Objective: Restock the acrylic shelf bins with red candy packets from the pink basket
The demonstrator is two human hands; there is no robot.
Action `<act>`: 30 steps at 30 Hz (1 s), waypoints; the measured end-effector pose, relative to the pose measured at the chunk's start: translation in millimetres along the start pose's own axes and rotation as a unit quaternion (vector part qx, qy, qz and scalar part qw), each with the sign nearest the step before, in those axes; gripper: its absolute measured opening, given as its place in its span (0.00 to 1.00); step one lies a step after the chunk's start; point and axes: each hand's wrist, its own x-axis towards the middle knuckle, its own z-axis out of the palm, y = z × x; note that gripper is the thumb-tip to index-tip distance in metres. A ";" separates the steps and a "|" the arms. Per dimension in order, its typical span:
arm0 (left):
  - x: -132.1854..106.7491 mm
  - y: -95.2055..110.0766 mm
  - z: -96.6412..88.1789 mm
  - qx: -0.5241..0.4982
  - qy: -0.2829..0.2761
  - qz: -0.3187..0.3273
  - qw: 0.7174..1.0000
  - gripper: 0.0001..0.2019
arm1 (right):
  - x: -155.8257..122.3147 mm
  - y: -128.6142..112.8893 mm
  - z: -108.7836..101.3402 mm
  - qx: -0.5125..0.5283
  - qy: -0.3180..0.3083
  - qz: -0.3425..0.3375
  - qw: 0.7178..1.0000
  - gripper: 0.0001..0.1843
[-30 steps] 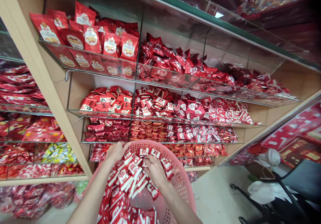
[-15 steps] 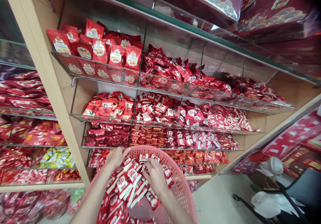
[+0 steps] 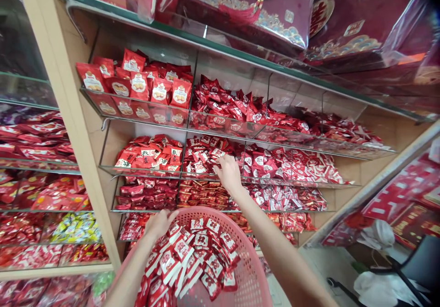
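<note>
My left hand (image 3: 158,226) is closed over the far left rim of a pink perforated plastic basket (image 3: 252,256). Inside the basket lie many small red-and-white wrapped candy packets (image 3: 182,249), heaped to the left and middle. My right hand (image 3: 228,172) is above and beyond the basket, at a shelf compartment of similar red-and-white packets (image 3: 197,166). Its fingers are curled, with a red-and-white packet (image 3: 217,153) at the fingertips. Part of that packet and the finger undersides are hidden.
Clear-fronted shelves (image 3: 165,123) hold red packets (image 3: 139,82) in divided compartments. Large dark red gift bags (image 3: 237,11) stand on the top shelf. A wooden upright (image 3: 65,110) separates another shelf unit at left. A black chair (image 3: 417,263) is at lower right.
My right hand has left the packets in the basket and moved up and forward to the shelf compartment. My left hand stays on the rim. The view has tilted slightly upward.
</note>
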 end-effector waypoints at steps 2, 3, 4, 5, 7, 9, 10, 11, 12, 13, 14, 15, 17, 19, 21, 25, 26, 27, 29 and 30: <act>0.4 -0.8 0.4 -0.001 0.001 -0.001 1.000 0.30 | 8.2 0.3 5.8 -0.022 -0.024 -0.001 0.999 0.09; 0.6 -1.2 0.6 0.000 0.001 -0.002 1.000 0.31 | 10.6 0.5 7.6 -0.026 -0.029 -0.002 0.999 0.09; 0.8 -1.5 0.7 0.002 0.003 -0.002 1.000 0.31 | 12.3 1.1 8.4 -0.024 -0.028 -0.004 0.999 0.10; 1.1 -1.7 0.7 0.004 0.003 -0.003 1.000 0.31 | 13.6 2.2 8.2 -0.013 -0.020 -0.006 1.000 0.10; 1.8 -2.0 1.0 0.005 0.003 -0.003 1.000 0.32 | 15.3 5.8 4.7 0.038 0.015 -0.006 0.999 0.10; 2.6 -2.1 1.5 0.005 0.002 -0.003 1.000 0.32 | 15.1 9.8 -1.5 0.136 0.056 0.015 0.989 0.08; 2.8 -1.9 1.7 0.004 0.001 -0.004 1.000 0.32 | 13.6 11.1 -5.2 0.202 0.066 0.034 0.977 0.06; 2.9 -1.5 1.8 0.003 0.000 -0.006 1.000 0.32 | 10.5 11.4 -8.9 0.277 0.067 0.057 0.957 0.06; 2.7 -0.9 1.6 0.004 -0.001 -0.008 1.000 0.31 | 5.7 10.7 -12.4 0.354 0.062 0.076 0.930 0.07; 2.3 -0.1 1.2 0.004 -0.002 -0.011 1.000 0.31 | -1.2 9.0 -15.6 0.426 0.056 0.088 0.899 0.08; 1.7 0.9 0.6 0.004 -0.003 -0.013 1.000 0.31 | -10.2 6.6 -18.2 0.484 0.051 0.089 0.869 0.09; 0.9 2.0 -0.3 0.004 -0.005 -0.014 1.000 0.31 | -21.0 3.7 -20.3 0.523 0.051 0.080 0.847 0.09; -0.7 4.0 -2.2 0.000 -0.009 -0.013 1.000 0.30 | -46.0 -1.4 -22.1 0.524 0.062 0.031 0.849 0.06; -1.5 5.0 -3.4 -0.003 -0.012 -0.012 1.000 0.29 | -71.3 -4.0 -21.3 0.448 0.062 -0.049 0.890 0.05; -1.3 4.7 -3.5 0.000 -0.010 -0.015 1.000 0.29 | -92.4 -3.9 -18.8 0.355 0.051 -0.131 0.924 0.08; 0.1 3.0 -2.1 0.008 -0.007 -0.019 1.000 0.30 | -118.0 -2.3 -14.5 0.267 0.030 -0.187 0.945 0.12; 0.1 3.1 -2.1 0.009 -0.008 -0.018 1.000 0.30 | -122.4 -2.1 -14.2 0.264 0.026 -0.181 0.947 0.11; -0.1 3.5 -2.4 0.009 -0.009 -0.016 1.000 0.30 | -126.8 -1.9 -14.1 0.268 0.019 -0.170 0.948 0.10; -0.8 4.9 -3.5 0.012 -0.012 -0.014 1.000 0.30 | -136.4 -0.6 -14.4 0.287 -0.014 -0.141 0.947 0.09; -1.1 5.7 -4.1 0.013 -0.015 -0.013 1.000 0.30 | -142.1 0.7 -14.3 0.296 -0.040 -0.130 0.945 0.08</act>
